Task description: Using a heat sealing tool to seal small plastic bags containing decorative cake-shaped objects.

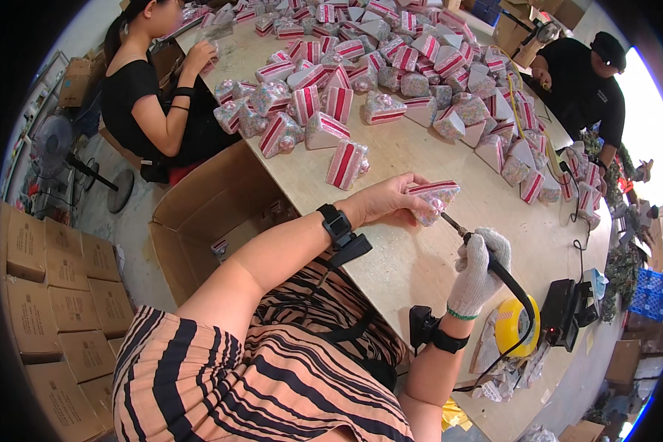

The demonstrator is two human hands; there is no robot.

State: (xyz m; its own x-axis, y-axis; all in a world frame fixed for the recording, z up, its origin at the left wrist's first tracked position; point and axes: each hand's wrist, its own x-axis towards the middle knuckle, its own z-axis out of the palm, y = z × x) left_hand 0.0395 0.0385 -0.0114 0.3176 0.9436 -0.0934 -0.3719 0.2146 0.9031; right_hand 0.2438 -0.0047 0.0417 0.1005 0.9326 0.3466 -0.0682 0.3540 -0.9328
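Observation:
My bare left hand (387,200) grips a decorative cake slice (439,197) with red and pink striped sides and a pale, speckled frosting-like face. In my right hand (479,271), which wears a white knit glove, is a pen-shaped tool (457,227) with a thin metal tip and a thick black cable, like a soldering iron. Its tip points at the slice's near edge and seems to touch it. Another cake slice (346,165) stands on the table just beyond my left wrist.
A large pile of similar slices (412,66) covers the far table (390,265). By my right forearm are a yellow tape roll (505,328) and a black box-shaped device (560,317). An open carton (199,195) stands at the left edge. Two people (144,96) work across the table.

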